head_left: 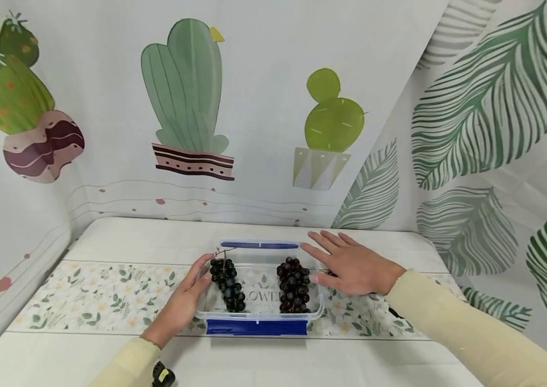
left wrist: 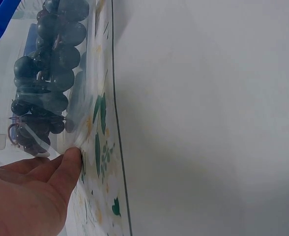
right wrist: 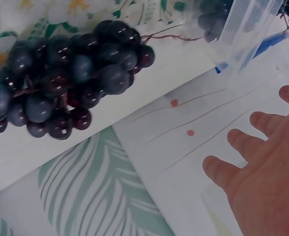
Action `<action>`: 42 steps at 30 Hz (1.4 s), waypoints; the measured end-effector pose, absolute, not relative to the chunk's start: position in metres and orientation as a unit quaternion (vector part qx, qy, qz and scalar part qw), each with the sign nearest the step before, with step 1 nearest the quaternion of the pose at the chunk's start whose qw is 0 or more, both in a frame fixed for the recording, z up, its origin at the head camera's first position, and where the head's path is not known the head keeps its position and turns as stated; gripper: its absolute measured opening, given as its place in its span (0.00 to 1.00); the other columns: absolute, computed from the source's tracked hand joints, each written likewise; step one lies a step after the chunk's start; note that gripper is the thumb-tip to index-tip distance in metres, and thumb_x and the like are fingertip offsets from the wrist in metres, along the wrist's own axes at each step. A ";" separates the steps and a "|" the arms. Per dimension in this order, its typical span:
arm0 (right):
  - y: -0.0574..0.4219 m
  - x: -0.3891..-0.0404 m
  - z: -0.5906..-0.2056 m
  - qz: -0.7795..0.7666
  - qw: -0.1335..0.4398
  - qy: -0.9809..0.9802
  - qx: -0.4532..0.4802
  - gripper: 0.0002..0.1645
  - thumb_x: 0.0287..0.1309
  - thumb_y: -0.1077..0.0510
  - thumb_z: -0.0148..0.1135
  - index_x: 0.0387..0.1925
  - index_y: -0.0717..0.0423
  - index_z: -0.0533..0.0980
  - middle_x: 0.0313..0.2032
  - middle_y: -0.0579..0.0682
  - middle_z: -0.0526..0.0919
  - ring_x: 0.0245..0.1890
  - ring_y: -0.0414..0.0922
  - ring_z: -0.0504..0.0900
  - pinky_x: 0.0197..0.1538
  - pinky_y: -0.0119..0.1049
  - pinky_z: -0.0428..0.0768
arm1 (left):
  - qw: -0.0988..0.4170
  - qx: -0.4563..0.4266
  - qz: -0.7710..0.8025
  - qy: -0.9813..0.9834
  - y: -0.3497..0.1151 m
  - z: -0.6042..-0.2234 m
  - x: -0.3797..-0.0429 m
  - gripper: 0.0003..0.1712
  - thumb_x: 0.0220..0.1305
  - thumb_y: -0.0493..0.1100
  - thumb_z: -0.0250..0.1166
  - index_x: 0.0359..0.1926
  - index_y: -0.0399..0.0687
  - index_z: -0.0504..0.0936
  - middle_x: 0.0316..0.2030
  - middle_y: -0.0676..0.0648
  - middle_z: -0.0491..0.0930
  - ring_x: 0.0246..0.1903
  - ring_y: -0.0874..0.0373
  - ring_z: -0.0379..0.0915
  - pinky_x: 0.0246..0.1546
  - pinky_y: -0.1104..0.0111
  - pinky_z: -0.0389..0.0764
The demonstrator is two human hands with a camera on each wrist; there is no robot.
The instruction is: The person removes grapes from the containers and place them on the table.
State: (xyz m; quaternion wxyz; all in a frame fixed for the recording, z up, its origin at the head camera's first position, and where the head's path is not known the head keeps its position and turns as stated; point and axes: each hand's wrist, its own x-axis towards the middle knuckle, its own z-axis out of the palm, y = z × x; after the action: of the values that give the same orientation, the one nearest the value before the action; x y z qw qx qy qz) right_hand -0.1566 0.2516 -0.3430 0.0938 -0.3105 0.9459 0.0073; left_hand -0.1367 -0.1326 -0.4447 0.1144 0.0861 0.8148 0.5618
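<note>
Grape bunches point(head_left: 295, 287) — inside clear box point(head_left: 257, 317)

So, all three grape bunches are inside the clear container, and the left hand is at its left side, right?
Not quite: the third grape bunch lies outside the clear container, on the table, as the right wrist view shows. Only the left bunch and right bunch are inside. The left hand is at its left side.

Head view bright, soft shadows; 2 wrist views dimmer, w/ glints on grapes point(right wrist: 56, 81)
</note>
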 end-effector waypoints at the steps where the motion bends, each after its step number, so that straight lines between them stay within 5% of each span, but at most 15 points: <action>1: 0.250 -0.156 -0.343 0.008 0.094 0.945 -0.314 0.44 0.78 0.28 0.40 0.84 0.41 0.49 0.85 0.54 0.45 0.85 0.60 0.47 0.83 0.65 0.48 | 0.116 0.087 0.562 0.814 -0.133 -0.445 -0.137 0.31 0.87 0.54 0.39 0.84 0.64 0.46 0.84 0.37 0.44 0.83 0.36 0.39 0.80 0.35 0.50; 12: 0.226 -0.156 -0.341 0.012 0.120 0.936 -0.331 0.45 0.77 0.28 0.43 0.84 0.41 0.52 0.83 0.57 0.52 0.83 0.60 0.53 0.83 0.61 0.54 | 0.116 0.084 0.562 0.815 -0.133 -0.446 -0.136 0.31 0.87 0.53 0.39 0.84 0.64 0.46 0.84 0.37 0.44 0.83 0.36 0.40 0.80 0.36 0.49; 22: 0.202 -0.159 -0.342 0.083 0.151 0.919 -0.354 0.46 0.66 0.31 0.64 0.80 0.30 0.60 0.82 0.51 0.57 0.83 0.55 0.54 0.83 0.54 0.58 | 0.118 0.082 0.559 0.817 -0.132 -0.447 -0.137 0.31 0.87 0.54 0.39 0.84 0.67 0.47 0.84 0.38 0.45 0.83 0.37 0.40 0.80 0.37 0.51; 31: 0.171 -0.156 -0.353 0.184 0.160 0.882 -0.402 0.35 0.60 0.43 0.76 0.67 0.20 0.75 0.78 0.42 0.67 0.81 0.50 0.62 0.81 0.50 0.66 | 0.117 0.081 0.557 0.819 -0.133 -0.448 -0.137 0.31 0.87 0.55 0.39 0.84 0.68 0.47 0.84 0.38 0.45 0.83 0.36 0.41 0.80 0.36 0.50; 36: 0.158 -0.156 -0.360 0.234 0.145 0.871 -0.408 0.26 0.60 0.43 0.76 0.59 0.19 0.80 0.77 0.39 0.68 0.80 0.47 0.63 0.79 0.48 0.67 | 0.117 0.082 0.561 0.815 -0.134 -0.449 -0.137 0.31 0.87 0.55 0.39 0.84 0.66 0.46 0.84 0.38 0.44 0.83 0.36 0.40 0.80 0.36 0.50; 42: 0.154 -0.166 -0.361 0.223 0.122 0.875 -0.411 0.20 0.65 0.34 0.67 0.56 0.28 0.82 0.67 0.40 0.76 0.66 0.43 0.75 0.68 0.45 0.78 | 0.117 0.084 0.561 0.815 -0.133 -0.449 -0.139 0.32 0.87 0.56 0.40 0.84 0.65 0.46 0.84 0.38 0.45 0.83 0.37 0.40 0.81 0.36 0.49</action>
State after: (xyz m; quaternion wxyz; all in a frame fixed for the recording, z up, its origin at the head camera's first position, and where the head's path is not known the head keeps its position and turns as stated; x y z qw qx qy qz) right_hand -0.1658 0.1544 -0.3609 0.1223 -0.4111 0.8755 0.2227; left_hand -0.1392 -0.1335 -0.4492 0.1168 0.0836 0.8151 0.5612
